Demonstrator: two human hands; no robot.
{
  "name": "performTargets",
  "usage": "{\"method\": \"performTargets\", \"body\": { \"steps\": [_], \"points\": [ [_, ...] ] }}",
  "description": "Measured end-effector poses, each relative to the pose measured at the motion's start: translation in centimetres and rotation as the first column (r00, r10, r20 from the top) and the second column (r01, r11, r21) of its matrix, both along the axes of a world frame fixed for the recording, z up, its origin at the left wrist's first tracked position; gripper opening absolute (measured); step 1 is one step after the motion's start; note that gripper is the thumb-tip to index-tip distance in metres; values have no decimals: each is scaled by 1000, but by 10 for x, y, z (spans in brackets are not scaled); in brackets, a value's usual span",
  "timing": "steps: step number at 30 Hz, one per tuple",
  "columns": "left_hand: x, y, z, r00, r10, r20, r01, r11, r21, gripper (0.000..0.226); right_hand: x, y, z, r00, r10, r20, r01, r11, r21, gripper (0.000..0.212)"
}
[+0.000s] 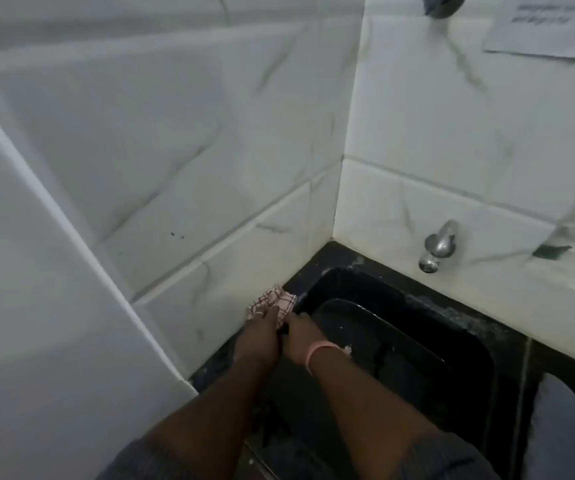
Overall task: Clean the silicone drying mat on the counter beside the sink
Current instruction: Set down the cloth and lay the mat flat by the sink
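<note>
1. Lying on the dark counter (317, 261) at the left rim of the sink (428, 341), pushed up against the tiled wall (230, 216): a pink checked cloth (279, 301), bunched, with no clear long axis.
2. Resting on the near edge of that cloth: left hand (257, 336), a ring on one finger, fingers pointing away toward the wall corner; hard to tell whether the fingers curl round the fabric or only press flat on it.
3. Reaching in just beside it, touching the left hand: right hand (299, 337), pink band (320, 351) on the wrist, fingertips at the cloth's right lower edge by the sink rim; grip impossible to read, fingers partly covered by the other hand.
4. Sitting in the black basin: a dark, flat, rounded-corner shape (383, 344), long axis running from upper left to lower right; cannot say whether a mat or a tray, since dark on dark and blurred.
5. Mounted on the wall behind the sink: a chrome tap (438, 245), spout pointing down toward the basin.
6. Cut off by the top edge: a second metal fitting (440, 5) and a paper notice (553, 26), text unreadable.
7. Cropped at the bottom: both forearms and grey sleeves (452, 459).
</note>
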State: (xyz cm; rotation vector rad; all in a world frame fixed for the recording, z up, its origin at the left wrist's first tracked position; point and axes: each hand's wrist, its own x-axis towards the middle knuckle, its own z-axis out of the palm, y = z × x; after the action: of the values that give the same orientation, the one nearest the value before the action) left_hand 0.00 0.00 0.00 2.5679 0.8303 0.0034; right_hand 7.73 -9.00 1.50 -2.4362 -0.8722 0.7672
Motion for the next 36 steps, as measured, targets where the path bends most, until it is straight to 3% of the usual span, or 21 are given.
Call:
{"method": "performTargets", "body": {
  "steps": [5, 8, 10, 12, 14, 16, 18, 20, 22, 25, 27, 29, 31, 33, 34, 36],
  "points": [
    [14, 43, -23, 988, -86, -129, 77, 995, -69, 61, 14, 60, -38, 960, -140, -242, 157, 986, 56, 44],
    [19, 54, -30, 983, -101, -154, 92, 994, -66, 59, 24, 80, -73, 920, -206, -334, 243, 967, 71, 21],
    [19, 56, -32, 987, -70, -142, 62, 996, -64, 60, 27, 89, -72, 850, -310, -425, 391, 913, 115, 20],
    [17, 54, -33, 995, -41, -96, 34, 997, -73, 59, 35, 97, -79, 679, -475, -560, 637, 760, 128, 29],
    [15, 56, -36, 996, -46, -72, 41, 996, -75, 55, 38, 102, -78, 396, -596, -699, 866, 495, 68, 58],
    [16, 56, -36, 1000, -7, -18, 4, 987, -161, 48, 39, 105, -76, 201, -586, -785, 929, 368, -37, 72],
    [15, 55, -33, 999, 23, 47, -13, 979, -205, 42, 35, 102, -67, 220, -550, -806, 899, 436, -52, 51],
    [12, 52, -29, 997, -27, 73, 34, 996, -87, 37, 36, 91, -56, 285, -537, -794, 847, 530, -54, 30],
    [12, 53, -31, 984, -1, 180, 4, 1000, -17, 30, 42, 78, -48, 299, -522, -799, 858, 513, -14, 29],
    [29, 37, -26, 912, 194, 361, -127, 972, -200, 33, 52, 42, -32, 312, -479, -821, 904, 416, 101, 31],
    [48, 15, -11, 861, 378, 340, -177, 850, -497, 32, 62, 10, -34, 307, -422, -853, 919, 366, 149, 67],
    [66, -8, -3, 869, 447, 212, -128, 618, -776, 36, 69, -26, -46, 302, -337, -892, 917, 360, 175, 95],
    [77, -35, 0, 931, 357, 77, -42, 314, -948, 43, 64, -65, -44, 312, -315, -896, 903, 391, 177, 86],
    [76, -64, 0, 967, 248, -61, -68, 21, -997, 48, 48, -99, -29, 328, -345, -879, 910, 367, 196, 67],
    [74, -81, -1, 975, 200, -99, -89, -58, -994, 50, 41, -117, -27, 341, -367, -865, 913, 347, 212, 61],
    [73, -114, -5, 980, 169, -105, -96, -64, -993, 48, 30, -154, -24, 375, -414, -829, 909, 339, 242, 50]
  ]
}}
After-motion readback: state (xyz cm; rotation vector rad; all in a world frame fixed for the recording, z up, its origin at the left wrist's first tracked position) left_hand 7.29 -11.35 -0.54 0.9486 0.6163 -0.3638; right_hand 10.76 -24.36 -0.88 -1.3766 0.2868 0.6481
